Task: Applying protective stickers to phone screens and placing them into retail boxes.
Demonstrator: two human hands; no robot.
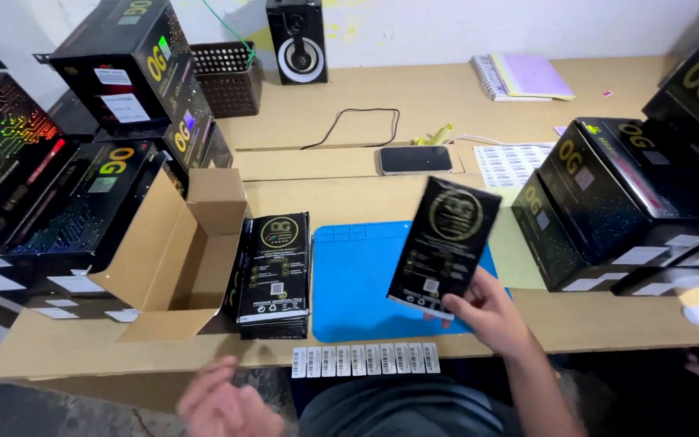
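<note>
Black packet (445, 239) | pinched upright in right hand (485, 311) | left hand (224, 405) empty, blurred, spread

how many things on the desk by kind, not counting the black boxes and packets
blue mat: 1
open cardboard box: 1
phone: 1
speaker: 1
mesh basket: 1
notebook: 1
label strip: 1
label sheet: 1
total: 8

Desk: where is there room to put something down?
The blue mat is bare on its left, between the packet stack and the packet in the right hand. Bare desk lies between speaker and notebook. Both ends are crowded with black boxes.
</note>
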